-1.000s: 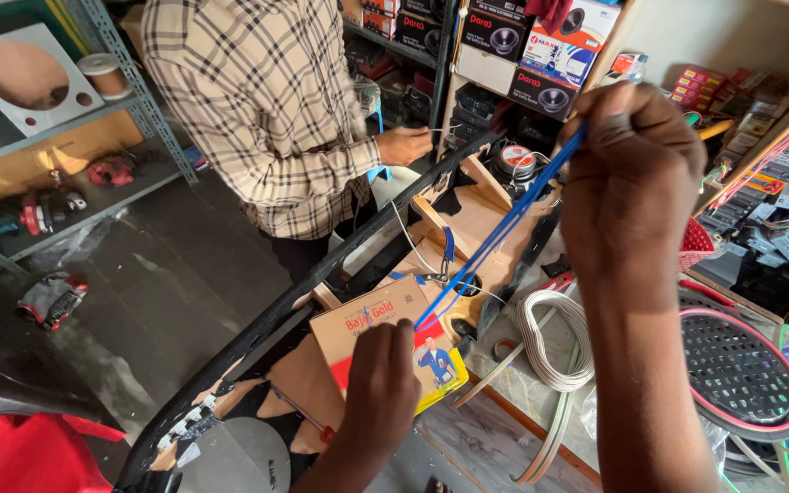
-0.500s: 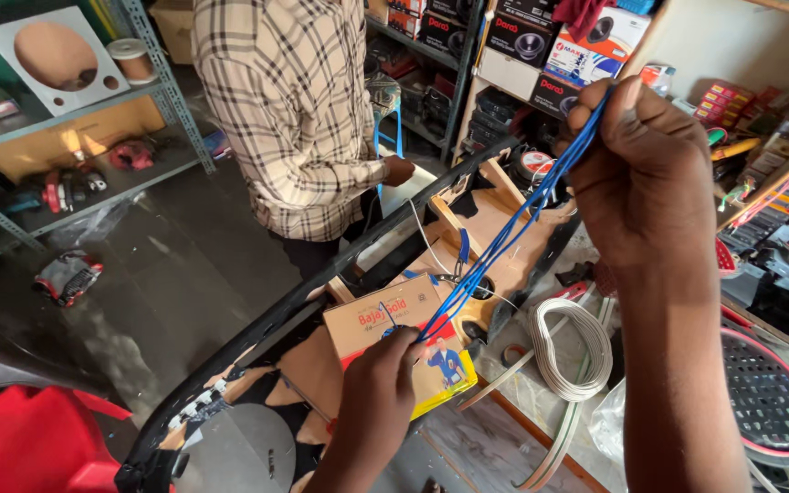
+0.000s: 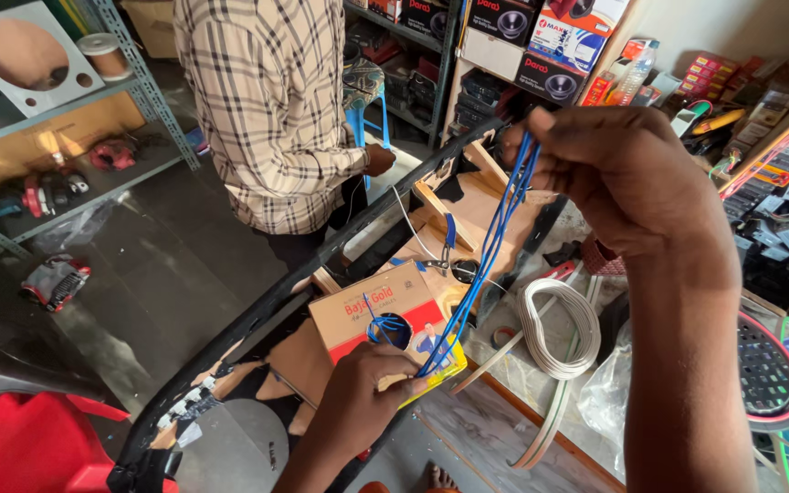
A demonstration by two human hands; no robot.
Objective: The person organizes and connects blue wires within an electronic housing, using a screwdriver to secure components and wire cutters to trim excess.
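As blue wire (image 3: 486, 246) runs taut, right hand (image 3: 627, 178) grip above (left hand (image 3: 362, 393) below).

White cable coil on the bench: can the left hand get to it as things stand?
Probably not freely. The left hand is pinching the blue wire at the cardboard box. The white cable coil lies uncovered beside it, so only the grip hinders.

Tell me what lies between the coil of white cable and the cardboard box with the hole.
In the head view, the blue wire strands run taut between white cable coil and cardboard box, stretched from left hand up to right hand. Beneath: cluttered wooden bench.
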